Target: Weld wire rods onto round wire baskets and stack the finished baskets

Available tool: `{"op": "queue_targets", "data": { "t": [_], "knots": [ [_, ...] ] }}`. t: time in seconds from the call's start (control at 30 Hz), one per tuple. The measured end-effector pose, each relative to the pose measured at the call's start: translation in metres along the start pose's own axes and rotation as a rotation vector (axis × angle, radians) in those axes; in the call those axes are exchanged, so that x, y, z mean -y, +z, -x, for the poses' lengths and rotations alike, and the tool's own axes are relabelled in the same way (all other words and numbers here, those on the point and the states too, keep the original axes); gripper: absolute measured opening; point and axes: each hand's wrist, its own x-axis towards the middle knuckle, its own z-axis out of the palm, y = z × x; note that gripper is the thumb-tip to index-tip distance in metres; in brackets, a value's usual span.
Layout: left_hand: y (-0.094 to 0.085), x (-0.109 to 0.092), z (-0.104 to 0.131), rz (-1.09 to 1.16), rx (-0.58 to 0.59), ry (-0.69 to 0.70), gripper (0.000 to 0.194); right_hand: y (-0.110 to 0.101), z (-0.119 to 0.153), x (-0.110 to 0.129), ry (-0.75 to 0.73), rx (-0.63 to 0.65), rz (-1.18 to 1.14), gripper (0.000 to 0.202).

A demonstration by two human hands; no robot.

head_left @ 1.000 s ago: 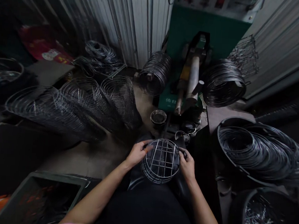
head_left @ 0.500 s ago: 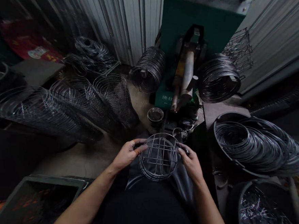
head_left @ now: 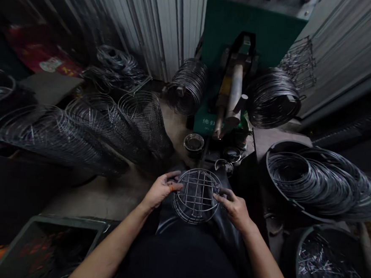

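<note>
A round wire rack (head_left: 198,195), a ring crossed by a grid of straight wires, lies over other wire rings (head_left: 180,212) stacked on my lap. My left hand (head_left: 161,191) is at its left rim, the thumb on the wire and the index finger stretched along the outside. On the right rim, my right hand (head_left: 234,208) pinches the wire between thumb and fingers. Dark smudges cover the fingertips of both hands. In front stands a green machine (head_left: 208,89) with a thick metal arm (head_left: 235,91) reaching toward me.
Nested wire rings (head_left: 40,129) lean in rows at left. Wire coils (head_left: 189,84) flank the machine. A round tub (head_left: 268,161) of wire rings stands at right, above a bucket (head_left: 299,257) of short wire pieces. A grey crate (head_left: 23,233) sits at lower left.
The upper ring with its grid has come down level onto the stack. My right hand has moved slightly lower along the rim. The whole view has shifted slightly.
</note>
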Motion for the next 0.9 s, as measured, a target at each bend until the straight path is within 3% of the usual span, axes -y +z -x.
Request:
{"op": "queue_targets", "data": {
  "t": [0.23, 0.37, 0.53, 0.7, 0.8, 0.9],
  "knots": [
    [-0.003, 0.011, -0.006, -0.242, 0.037, 0.03, 0.068, 0.005, 0.015, -0.009, 0.004, 0.124, 0.036, 0.035],
    [-0.006, 0.014, -0.01, -0.37, 0.065, 0.083, 0.062, 0.0, 0.016, -0.005, 0.023, 0.227, -0.106, 0.038],
    [-0.008, 0.014, -0.012, -0.454, 0.088, 0.131, 0.057, 0.003, 0.006, -0.005, 0.171, -0.016, -0.395, 0.032],
    [-0.008, 0.015, -0.014, -0.463, 0.119, 0.124, 0.059, 0.022, -0.008, -0.012, 0.482, -0.236, -0.491, 0.037],
    [-0.008, 0.015, -0.014, -0.434, 0.134, 0.105, 0.059, 0.029, -0.014, -0.013, 0.63, -0.236, -0.603, 0.038],
    [-0.009, 0.015, -0.014, -0.437, 0.135, 0.102, 0.059, 0.029, -0.016, -0.01, 0.642, -0.222, -0.688, 0.033]
  ]
}}
